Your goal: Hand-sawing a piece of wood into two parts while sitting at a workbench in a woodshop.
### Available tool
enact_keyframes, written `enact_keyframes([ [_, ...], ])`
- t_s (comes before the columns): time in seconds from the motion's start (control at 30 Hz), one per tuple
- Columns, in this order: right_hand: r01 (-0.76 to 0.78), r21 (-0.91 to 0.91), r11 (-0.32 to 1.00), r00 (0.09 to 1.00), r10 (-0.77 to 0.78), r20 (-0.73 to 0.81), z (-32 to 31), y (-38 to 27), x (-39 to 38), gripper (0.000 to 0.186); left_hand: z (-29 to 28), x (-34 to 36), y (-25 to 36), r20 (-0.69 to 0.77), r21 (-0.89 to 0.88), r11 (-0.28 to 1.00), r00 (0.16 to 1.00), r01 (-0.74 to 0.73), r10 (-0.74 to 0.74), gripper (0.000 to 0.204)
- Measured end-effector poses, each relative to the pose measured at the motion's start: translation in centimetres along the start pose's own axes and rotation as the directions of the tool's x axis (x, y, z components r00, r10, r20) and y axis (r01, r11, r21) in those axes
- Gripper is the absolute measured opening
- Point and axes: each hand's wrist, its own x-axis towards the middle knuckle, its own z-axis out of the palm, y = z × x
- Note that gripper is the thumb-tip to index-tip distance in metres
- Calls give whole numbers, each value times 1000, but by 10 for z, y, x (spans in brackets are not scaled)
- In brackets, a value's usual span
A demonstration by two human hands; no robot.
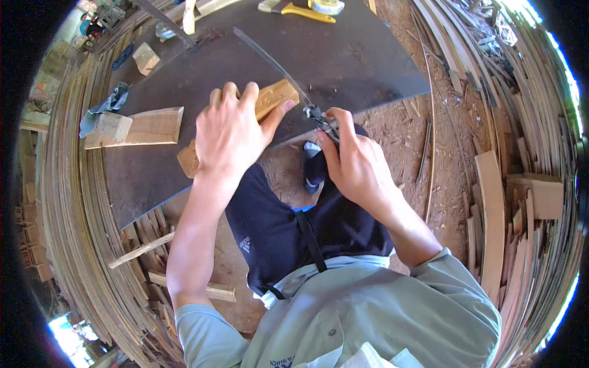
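Got left hand (227,132) clamped over a wooden block (276,100), right hand (359,159) closed around a thin metal tool (265,55). Probably worth bracing that block firmly and minding that left thumb (280,115).

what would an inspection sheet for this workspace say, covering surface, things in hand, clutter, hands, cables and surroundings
surface: dark, flat tabletop with dusty marks
things in hand: light-brown wooden block; dark metal tool, exact kind unclear; long thin dark strip reaching away from it, join unclear
clutter: yellow-handled brush, yellow round roll, flat brown wooden board, crumpled blue-grey cloth
hands: left hand over the block, thumb along its side; right hand gripping the tool
cables: nothing seen
surroundings: long wooden strips stacked on both sides; brown floor littered with wood scraps
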Motion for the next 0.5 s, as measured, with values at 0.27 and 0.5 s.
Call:
enact_keyframes([
  [0.27, -107, -56, 993, 988, 113, 108, 7, 0, -10, 21, 6, 2, -6, -80, 64, 996, 995, -63, 68, 68],
  [0.5, -69, -39, 997, 996, 71, 54, 13, 4, -14, 21, 6, 3, -4, -23, 83, 994, 997, -65, 67, 65],
])
